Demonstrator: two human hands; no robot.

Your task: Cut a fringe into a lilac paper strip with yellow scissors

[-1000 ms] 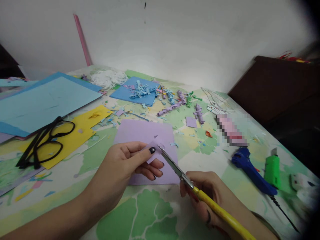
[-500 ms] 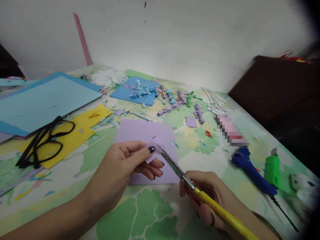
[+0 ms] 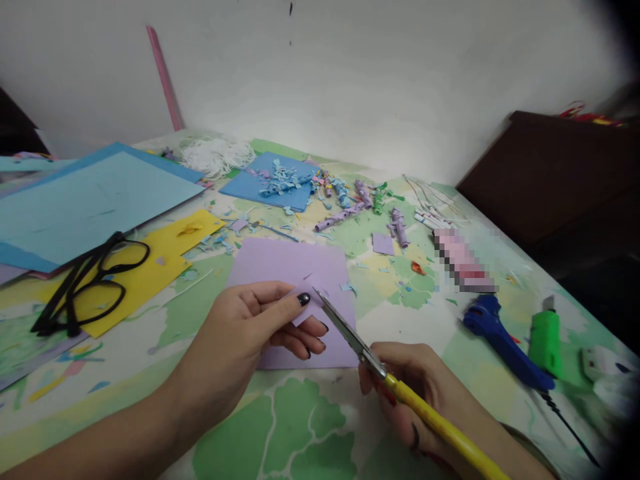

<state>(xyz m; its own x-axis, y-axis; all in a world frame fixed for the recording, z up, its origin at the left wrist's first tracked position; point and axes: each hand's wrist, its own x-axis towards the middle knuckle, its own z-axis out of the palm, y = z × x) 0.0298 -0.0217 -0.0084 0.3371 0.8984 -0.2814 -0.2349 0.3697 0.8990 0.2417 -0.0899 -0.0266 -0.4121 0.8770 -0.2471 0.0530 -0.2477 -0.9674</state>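
Observation:
Between the thumb and fingers of my left hand (image 3: 260, 320) is a small piece of purple paper (image 3: 306, 293). My right hand (image 3: 420, 393) grips a pair of scissors (image 3: 355, 343) with a yellow handle. Their narrow blades point up and left, the tips at the right edge of the small piece. Below both lies a larger purple sheet (image 3: 300, 257), flat on the patterned tablecloth. My left fingers cover part of the small piece.
Black glasses (image 3: 90, 287) rest on yellow paper at left, beside blue sheets (image 3: 105, 200). Rolled paper pieces (image 3: 399, 227) and scraps lie at the back. A blue glue gun (image 3: 505, 343) and green cutter (image 3: 545, 340) are at right.
The scissors have shifted slightly left and up, their tips a little further into the small purple paper, and the blades look more closed. My left hand is nearly still.

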